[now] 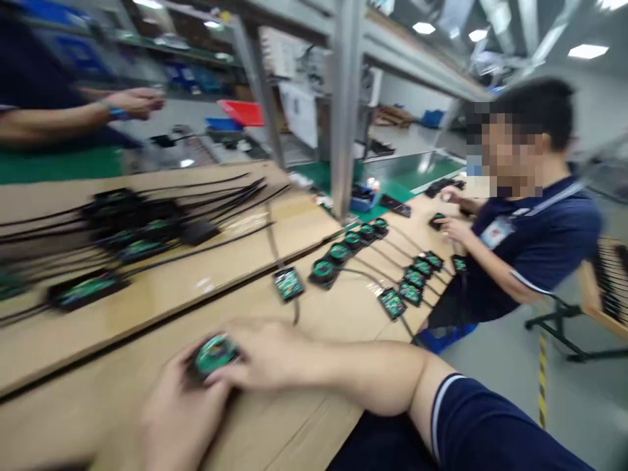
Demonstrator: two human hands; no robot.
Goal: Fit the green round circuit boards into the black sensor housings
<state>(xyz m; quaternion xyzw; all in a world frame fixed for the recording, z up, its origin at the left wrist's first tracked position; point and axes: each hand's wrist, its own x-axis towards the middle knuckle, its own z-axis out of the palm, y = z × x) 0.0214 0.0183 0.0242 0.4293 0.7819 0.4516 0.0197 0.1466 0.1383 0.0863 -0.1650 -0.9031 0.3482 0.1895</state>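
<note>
A black housing with a round green circuit board (pixel 214 353) is held low over the cardboard-covered bench. My left hand (pixel 179 409) is closed around its near left side, with the thumb along the edge. From the right, my right hand (pixel 267 353) grips the same housing, thumb and fingers at its rim. Both hands are blurred, and the underside of the housing is hidden. Beyond my right hand lies a square black case with an exposed circuit board (pixel 288 284), a cable running from it.
Several round housings (pixel 324 269) stand in a row, cabled to square board cases (pixel 392 303). Black cabled units (pixel 137 229) pile up on the raised board at left. A metal post (pixel 342 118) rises behind. A co-worker (pixel 530 229) handles a part at right; another person's hands (pixel 137 103) show upper left.
</note>
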